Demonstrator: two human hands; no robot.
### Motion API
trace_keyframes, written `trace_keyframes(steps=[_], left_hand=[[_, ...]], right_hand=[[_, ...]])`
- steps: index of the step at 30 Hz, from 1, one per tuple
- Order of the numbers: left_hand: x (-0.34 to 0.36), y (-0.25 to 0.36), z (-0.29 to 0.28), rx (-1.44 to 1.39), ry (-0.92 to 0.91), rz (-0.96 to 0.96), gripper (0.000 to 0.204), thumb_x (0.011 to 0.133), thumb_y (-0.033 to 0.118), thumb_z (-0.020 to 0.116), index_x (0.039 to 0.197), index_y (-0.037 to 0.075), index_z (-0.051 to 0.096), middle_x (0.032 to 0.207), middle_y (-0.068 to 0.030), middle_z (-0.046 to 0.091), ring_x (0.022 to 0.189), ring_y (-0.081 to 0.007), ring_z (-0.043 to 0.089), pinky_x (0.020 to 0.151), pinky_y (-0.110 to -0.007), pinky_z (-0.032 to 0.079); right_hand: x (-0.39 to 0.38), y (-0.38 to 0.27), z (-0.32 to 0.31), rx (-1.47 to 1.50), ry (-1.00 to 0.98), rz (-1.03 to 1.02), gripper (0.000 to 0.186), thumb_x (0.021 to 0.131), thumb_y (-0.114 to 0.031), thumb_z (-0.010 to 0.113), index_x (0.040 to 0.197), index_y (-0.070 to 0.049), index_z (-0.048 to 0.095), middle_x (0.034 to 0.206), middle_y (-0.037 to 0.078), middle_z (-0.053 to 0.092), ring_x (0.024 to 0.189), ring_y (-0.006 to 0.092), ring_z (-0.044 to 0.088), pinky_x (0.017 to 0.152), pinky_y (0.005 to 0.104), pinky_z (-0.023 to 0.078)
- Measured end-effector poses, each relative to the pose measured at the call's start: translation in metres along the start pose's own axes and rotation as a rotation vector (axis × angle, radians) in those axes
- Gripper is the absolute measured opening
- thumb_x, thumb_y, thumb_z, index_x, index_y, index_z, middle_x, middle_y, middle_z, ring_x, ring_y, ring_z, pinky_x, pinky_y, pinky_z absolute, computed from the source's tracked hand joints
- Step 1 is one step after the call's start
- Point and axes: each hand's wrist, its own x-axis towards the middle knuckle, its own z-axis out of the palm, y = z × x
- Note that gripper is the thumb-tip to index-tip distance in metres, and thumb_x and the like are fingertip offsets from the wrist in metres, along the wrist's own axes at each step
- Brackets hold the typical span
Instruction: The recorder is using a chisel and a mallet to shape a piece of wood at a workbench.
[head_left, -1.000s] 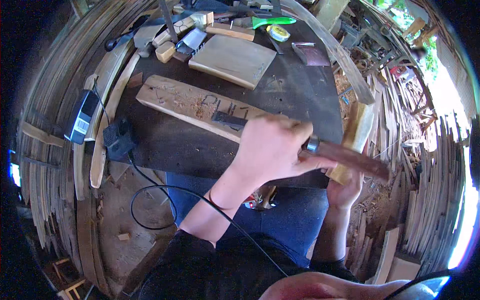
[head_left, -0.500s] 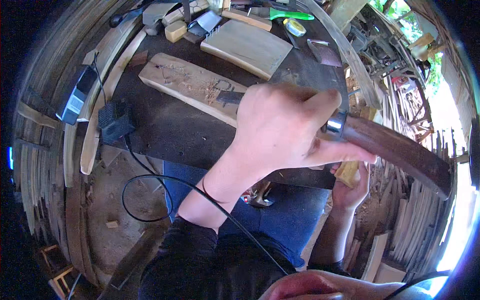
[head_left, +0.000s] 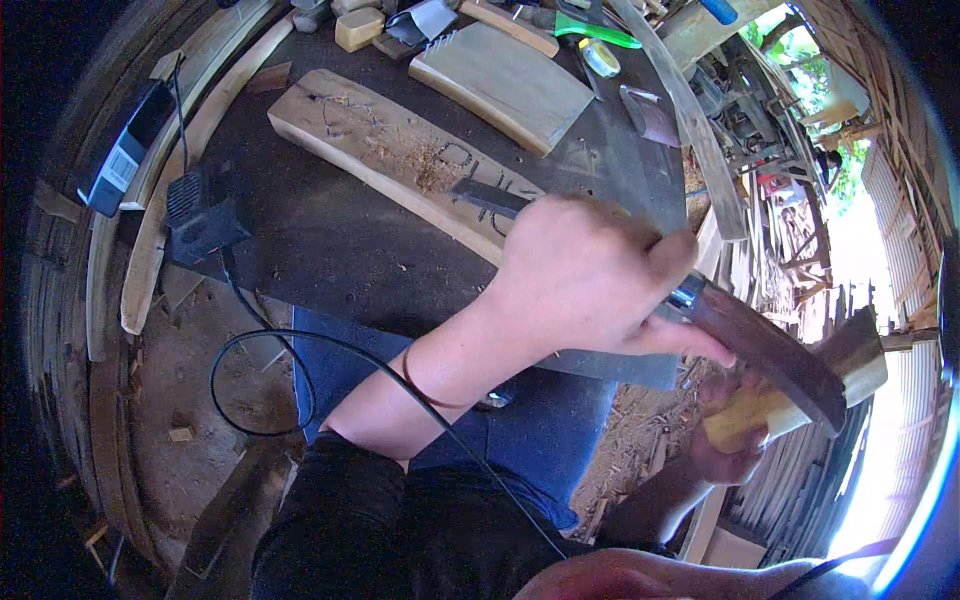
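Observation:
My left hand (head_left: 590, 275) is wrapped round a chisel (head_left: 765, 350). Its dark brown wooden handle, with a shiny metal ferrule, sticks out to the right. The chisel's flat blade (head_left: 490, 199) slants down to the left onto a thick wooden plank (head_left: 400, 200). Dark letter outlines mark the plank, and wood shavings (head_left: 432, 170) lie heaped at the blade tip. Lower right, my right hand (head_left: 725, 455) grips a pale wooden mallet (head_left: 850, 365), whose thicker end reaches up behind the chisel handle. The handle partly covers the mallet.
A second wide board (head_left: 505, 85) with nails at one end lies farther back on the dark tabletop (head_left: 300, 240). Behind it are a green-handled tool (head_left: 600, 32) and a tape measure (head_left: 600, 58). At left sits a black adapter (head_left: 205, 220); its cable (head_left: 330, 340) loops across my left forearm.
My right hand has swung outward to the right, bringing more of the mallet into sight. My left hand and chisel appear slightly lower and farther right; the whole view has shifted.

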Motion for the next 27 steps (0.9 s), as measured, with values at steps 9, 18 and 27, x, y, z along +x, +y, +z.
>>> trace_keyframes(steps=[9, 18, 27], left_hand=[[0.002, 0.003, 0.005, 0.028, 0.054, -0.023, 0.07, 0.056, 0.077, 0.074, 0.068, 0.012, 0.053, 0.05, -0.0007, 0.046, 0.041, -0.0206, 0.051, 0.039, -0.033, 0.038], [-0.001, 0.0, 0.011, 0.083, 0.037, -0.018, 0.07, 0.056, 0.078, 0.073, 0.065, 0.013, 0.051, 0.05, -0.0001, 0.044, 0.04, -0.0201, 0.05, 0.038, -0.032, 0.037], [0.002, 0.004, 0.005, 0.14, 0.024, -0.04, 0.07, 0.067, 0.08, 0.062, 0.062, 0.01, 0.057, 0.048, -0.0028, 0.05, 0.041, -0.0217, 0.055, 0.039, -0.033, 0.041]], right_hand=[[0.009, -0.046, -0.009, 0.269, 0.091, -0.239, 0.067, 0.087, -0.046, 0.064, 0.125, 0.008, 0.049, 0.098, 0.019, 0.06, 0.077, 0.0281, 0.064, 0.06, 0.0374, 0.056], [0.011, -0.069, -0.044, 0.441, -0.085, -0.363, 0.077, 0.093, -0.033, 0.063, 0.151, -0.006, 0.019, 0.127, 0.022, 0.048, 0.096, 0.0264, 0.056, 0.071, 0.037, 0.053], [0.012, -0.058, 0.025, 0.505, 0.445, -0.352, 0.064, 0.097, -0.023, 0.057, 0.148, -0.006, 0.022, 0.114, 0.021, 0.055, 0.071, 0.0236, 0.063, 0.061, 0.0298, 0.056]])
